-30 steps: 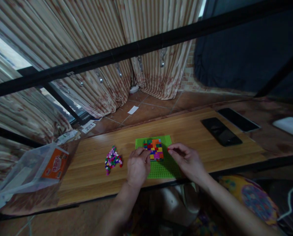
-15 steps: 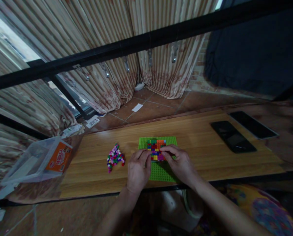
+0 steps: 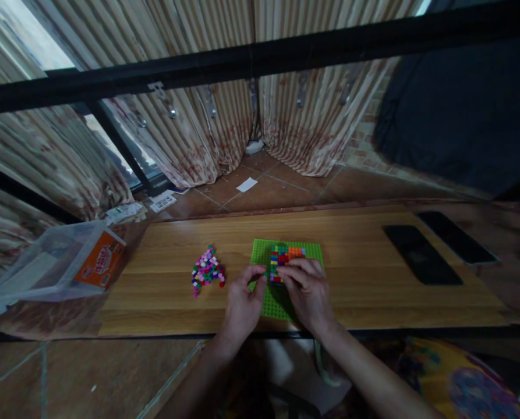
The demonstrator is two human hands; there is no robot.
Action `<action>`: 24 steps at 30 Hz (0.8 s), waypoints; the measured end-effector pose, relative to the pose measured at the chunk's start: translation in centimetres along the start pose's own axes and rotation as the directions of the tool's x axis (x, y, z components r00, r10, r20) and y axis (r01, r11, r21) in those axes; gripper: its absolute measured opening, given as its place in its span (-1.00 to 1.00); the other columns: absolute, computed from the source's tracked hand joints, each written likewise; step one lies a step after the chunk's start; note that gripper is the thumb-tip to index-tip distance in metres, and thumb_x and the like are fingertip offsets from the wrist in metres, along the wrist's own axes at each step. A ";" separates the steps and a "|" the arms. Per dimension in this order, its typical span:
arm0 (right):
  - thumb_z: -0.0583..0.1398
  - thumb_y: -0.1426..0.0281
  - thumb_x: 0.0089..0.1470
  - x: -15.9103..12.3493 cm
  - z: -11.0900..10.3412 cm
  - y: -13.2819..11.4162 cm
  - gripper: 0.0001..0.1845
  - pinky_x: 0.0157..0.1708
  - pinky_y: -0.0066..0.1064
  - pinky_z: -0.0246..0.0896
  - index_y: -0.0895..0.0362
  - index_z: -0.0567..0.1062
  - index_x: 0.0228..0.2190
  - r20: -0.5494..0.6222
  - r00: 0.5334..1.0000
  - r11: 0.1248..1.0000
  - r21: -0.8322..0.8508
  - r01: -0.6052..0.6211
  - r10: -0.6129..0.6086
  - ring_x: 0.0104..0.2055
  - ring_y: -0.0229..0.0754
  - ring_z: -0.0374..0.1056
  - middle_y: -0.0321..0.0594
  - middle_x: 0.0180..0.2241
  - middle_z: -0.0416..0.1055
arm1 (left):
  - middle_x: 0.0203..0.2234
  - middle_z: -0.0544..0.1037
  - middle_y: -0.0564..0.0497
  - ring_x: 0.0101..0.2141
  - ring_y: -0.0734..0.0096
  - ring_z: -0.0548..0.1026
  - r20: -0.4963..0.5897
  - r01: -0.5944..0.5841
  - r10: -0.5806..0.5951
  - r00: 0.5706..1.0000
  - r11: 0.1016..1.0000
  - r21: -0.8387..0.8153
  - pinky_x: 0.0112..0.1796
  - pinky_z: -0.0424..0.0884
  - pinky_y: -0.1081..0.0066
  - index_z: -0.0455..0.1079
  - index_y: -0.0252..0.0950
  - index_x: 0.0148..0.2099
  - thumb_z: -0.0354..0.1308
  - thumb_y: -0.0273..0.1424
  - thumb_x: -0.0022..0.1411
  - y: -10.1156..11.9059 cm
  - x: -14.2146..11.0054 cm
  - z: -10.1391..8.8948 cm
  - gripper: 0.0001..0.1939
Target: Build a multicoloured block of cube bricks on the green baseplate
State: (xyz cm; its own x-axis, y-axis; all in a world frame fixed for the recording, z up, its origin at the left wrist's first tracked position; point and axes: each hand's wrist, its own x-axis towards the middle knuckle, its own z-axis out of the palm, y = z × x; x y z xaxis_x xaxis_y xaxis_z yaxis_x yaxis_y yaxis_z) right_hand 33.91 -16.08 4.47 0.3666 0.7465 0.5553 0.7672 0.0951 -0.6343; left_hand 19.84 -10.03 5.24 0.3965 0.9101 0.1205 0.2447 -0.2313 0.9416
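A wooden tabletop (image 3: 364, 304) lies under the green baseplate (image 3: 275, 304), with a clear plastic box (image 3: 54, 250) well off to the baseplate's left. Over the baseplate's right side, the right hand (image 3: 312, 294) has its thumb and fingertips drawn together at the multicoloured brick block (image 3: 283, 256), while at the baseplate's left edge the left hand (image 3: 243, 299) has thumb and forefinger close to each other; I cannot tell whether either pinches anything. The block sits on the baseplate's far half, and a loose brick pile (image 3: 208, 269) lies left of the baseplate.
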 end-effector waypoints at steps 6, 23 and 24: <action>0.21 0.35 0.16 -0.1 -0.2 -0.1 -0.86 -0.19 -0.22 0.14 0.00 0.61 -0.36 0.005 1.000 0.999 -0.035 -0.015 0.016 -0.25 -0.11 0.32 -0.23 -0.35 0.55 | -0.25 0.57 0.00 -0.17 0.41 0.52 0.023 -0.002 0.003 1.000 0.999 -0.048 -0.09 0.40 0.40 0.42 -0.25 -0.16 0.05 -0.41 0.26 0.0 -0.4 0.5 -0.85; 0.14 0.44 0.20 -0.7 -0.2 -0.1 -0.80 -0.18 -0.22 0.08 0.04 0.58 -0.30 0.052 0.992 0.977 -0.173 0.126 -0.119 -0.18 -0.08 0.30 -0.22 -0.30 0.56 | -0.23 0.57 0.05 -0.16 0.41 0.52 0.028 0.011 -0.012 1.000 0.999 0.043 -0.10 0.38 0.41 0.40 -0.19 -0.13 0.02 -0.39 0.29 0.4 -1.2 0.6 -0.84; 0.14 0.45 0.20 -0.6 -0.1 -0.1 -0.81 -0.18 -0.23 0.08 0.04 0.58 -0.31 0.052 0.991 0.976 -0.175 0.133 -0.126 -0.18 -0.09 0.31 -0.22 -0.30 0.56 | -0.24 0.57 0.05 -0.17 0.41 0.52 0.027 0.009 -0.010 1.000 0.999 0.051 -0.10 0.38 0.41 0.40 -0.19 -0.14 0.02 -0.39 0.29 0.3 -1.1 0.6 -0.84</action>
State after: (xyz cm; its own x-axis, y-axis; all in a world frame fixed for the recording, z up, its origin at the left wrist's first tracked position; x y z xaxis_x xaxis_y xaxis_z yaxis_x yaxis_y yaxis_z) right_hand 33.69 -16.65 4.25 0.2393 0.7619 0.6019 0.8891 0.0771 -0.4511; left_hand 20.00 -11.35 5.24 0.4181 0.9026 0.1023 0.2934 -0.2407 0.9252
